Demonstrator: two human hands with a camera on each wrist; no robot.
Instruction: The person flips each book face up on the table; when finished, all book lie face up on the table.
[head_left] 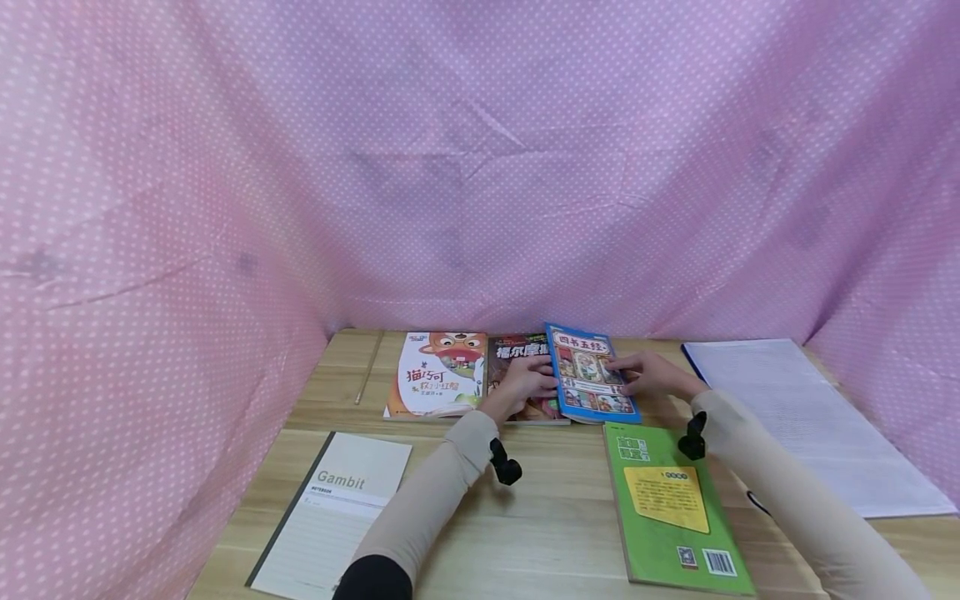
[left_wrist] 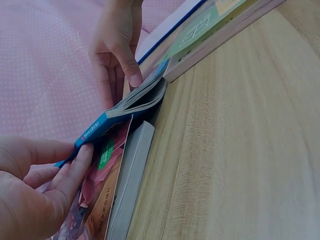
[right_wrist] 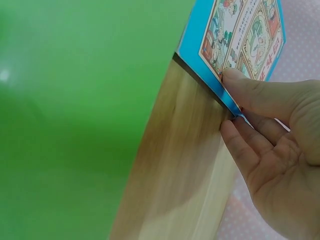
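A blue-bordered book [head_left: 588, 375] with several small pictures on its cover lies tilted, its left side resting over a dark-covered book [head_left: 517, 354]. My left hand [head_left: 523, 385] pinches the blue book's spine edge between thumb and fingers, above the dark book's cover, as the left wrist view shows. At the opposite edge my right hand [right_wrist: 275, 125] grips the blue book, thumb on the cover and fingers beneath. In the left wrist view the blue book's pages [left_wrist: 145, 95] bow slightly apart. An orange-and-white picture book [head_left: 438, 375] lies directly left of the dark one.
A green book [head_left: 675, 508] lies back cover up at the front right, near the blue book's lower edge. White papers with a blue edge [head_left: 802, 417] lie far right. A Gambit notebook [head_left: 337, 508] is front left, a thin stick [head_left: 369, 367] back left. Pink dotted cloth [head_left: 480, 208] surrounds the table.
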